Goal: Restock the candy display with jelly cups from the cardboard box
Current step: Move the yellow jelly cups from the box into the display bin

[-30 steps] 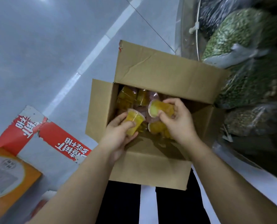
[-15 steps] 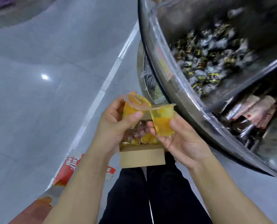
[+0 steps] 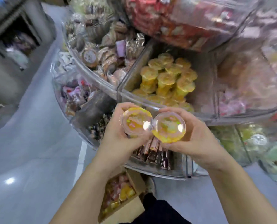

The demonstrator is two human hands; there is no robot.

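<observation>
Just below the display's yellow cup bin (image 3: 168, 78), the left hand (image 3: 116, 139) grips one jelly cup (image 3: 137, 122), the right hand (image 3: 197, 141) another (image 3: 168, 128); their rims seem to touch. The cardboard box (image 3: 126, 207) sits far below.

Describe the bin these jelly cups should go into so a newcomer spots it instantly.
Start at the round clear display stand with wedge-shaped bins. On the middle tier, just above the two hands, find the bin holding stacked yellow jelly cups. It is the only wedge filled with yellow round-lidded cups; its neighbours hold brown and pink wrapped sweets.
</observation>
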